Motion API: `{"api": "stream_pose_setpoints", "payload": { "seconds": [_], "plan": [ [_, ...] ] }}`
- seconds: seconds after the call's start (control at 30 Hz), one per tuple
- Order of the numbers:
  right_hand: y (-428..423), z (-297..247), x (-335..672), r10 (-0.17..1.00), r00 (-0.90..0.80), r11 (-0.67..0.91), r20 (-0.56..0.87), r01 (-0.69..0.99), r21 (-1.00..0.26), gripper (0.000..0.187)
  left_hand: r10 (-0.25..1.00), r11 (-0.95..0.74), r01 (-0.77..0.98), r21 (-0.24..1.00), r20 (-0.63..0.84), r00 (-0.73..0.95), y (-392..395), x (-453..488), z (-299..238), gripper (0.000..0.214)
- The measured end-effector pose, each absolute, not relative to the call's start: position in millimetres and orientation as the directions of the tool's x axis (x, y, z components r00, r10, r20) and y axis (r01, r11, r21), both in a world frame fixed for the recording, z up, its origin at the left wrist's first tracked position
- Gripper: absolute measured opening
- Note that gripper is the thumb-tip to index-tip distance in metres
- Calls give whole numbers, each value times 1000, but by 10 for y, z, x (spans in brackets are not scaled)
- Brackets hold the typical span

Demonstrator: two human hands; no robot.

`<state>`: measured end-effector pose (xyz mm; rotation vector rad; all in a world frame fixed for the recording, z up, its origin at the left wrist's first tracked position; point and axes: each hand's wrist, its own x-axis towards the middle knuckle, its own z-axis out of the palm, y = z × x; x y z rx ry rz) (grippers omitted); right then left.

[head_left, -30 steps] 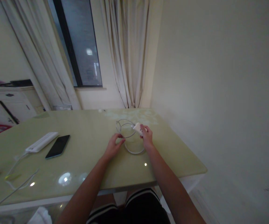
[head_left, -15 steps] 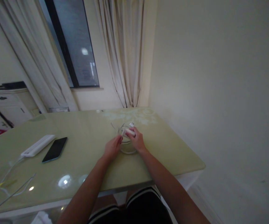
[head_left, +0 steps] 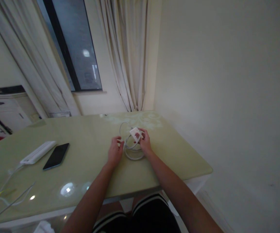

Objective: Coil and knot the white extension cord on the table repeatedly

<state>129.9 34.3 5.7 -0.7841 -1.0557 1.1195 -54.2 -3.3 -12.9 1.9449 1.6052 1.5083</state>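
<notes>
A white charger block (head_left: 135,133) with a looped white cable (head_left: 132,154) lies on the pale green glass table (head_left: 88,168). My right hand (head_left: 144,142) is closed around the charger block, holding it just above the coils. My left hand (head_left: 115,151) pinches the cable at the left side of the loop, fingers curled.
A black phone (head_left: 56,156) lies face up at the left, next to a white power strip (head_left: 38,152) whose cord (head_left: 13,197) trails toward the near left edge. Curtains (head_left: 127,55) and a window stand behind the table; a bare wall (head_left: 227,81) runs along its right side.
My hands have drawn closer together. The charger block has turned in my right hand and the cable loops have gathered into a tighter coil.
</notes>
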Motion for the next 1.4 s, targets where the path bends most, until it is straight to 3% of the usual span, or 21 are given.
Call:
{"api": "stream_pose_setpoints", "payload": {
  "seconds": [0.07, 0.17, 0.27, 0.4, 0.5, 0.6, 0.77, 0.97, 1.1, 1.23, 1.4],
  "plan": [
    [336, 90, 1336, 959, -24, 261, 283, -319, -911, 61, 721, -433, 668, 606, 678, -147, -1, -622, -118, 52],
    [307, 106, 1359, 942, -212, 186, 261, -319, -929, 60, 621, -456, 793, 404, 782, -42, -9, -703, -52, 61],
    [270, 80, 1343, 920, -326, 124, 219, -288, -949, 55, 593, -358, 881, 308, 804, -40, -37, -722, 24, 46],
    [282, 37, 1315, 929, -300, 137, 218, -269, -953, 50, 581, -275, 915, 296, 809, -87, -33, -797, 67, 30],
    [347, 32, 1322, 957, -154, 193, 247, -301, -934, 53, 607, -256, 897, 360, 782, -141, -27, -909, 76, 29],
    [416, 35, 1354, 967, 19, 247, 255, -335, -909, 56, 604, -178, 826, 535, 722, -338, -45, -1006, 103, 28],
    [471, -2, 1398, 960, 145, 272, 240, -269, -924, 58, 586, -64, 692, 719, 589, -557, -44, -1114, 135, 27],
    [491, -6, 1475, 886, 333, 371, 323, -91, -924, 59, 579, -4, 598, 801, 490, -652, 82, -1249, 28, 29],
    [484, 28, 1551, 854, 437, 326, 281, -29, -945, 74, 619, 90, 537, 839, 376, -690, 172, -1318, -71, 31],
    [486, 25, 1569, 873, 437, 261, 217, -43, -964, 85, 649, 109, 539, 835, 351, -675, 225, -1351, -138, 30],
    [524, -33, 1562, 901, 399, 229, 171, -101, -968, 82, 680, 115, 577, 808, 359, -639, 183, -1324, -144, 36]
  ]
}}
